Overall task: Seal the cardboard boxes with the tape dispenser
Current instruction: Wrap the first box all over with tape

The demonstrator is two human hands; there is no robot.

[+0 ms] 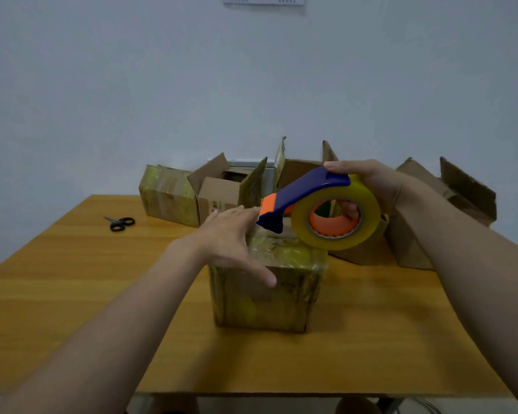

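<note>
Curling through the orange core of the tape roll (368, 216), the fingers (349, 209) of the right hand (380, 186) grip it from the far side, while one digit lies along the blue top of the tape dispenser (305, 192). The dispenser is held in the air just above the far top edge of the centre box (266, 297), its blue and orange nose pointing left and down. The left hand (228, 237) holds nothing. Its fingers are straight and spread over the box's top left edge, the fingertips just beside the dispenser's nose and the thumb reaching down in front of the near face. I cannot tell whether the palm presses on the cardboard. The centre box stands closed and shiny with tape in the middle of the wooden table (72, 294). Behind it to the left sits another taped box (168, 195), then an open box (222, 189) with its flaps up, and more open boxes (461, 192) to the right. Black-handled scissors (120, 224) lie on the table at the left, well apart.
</note>
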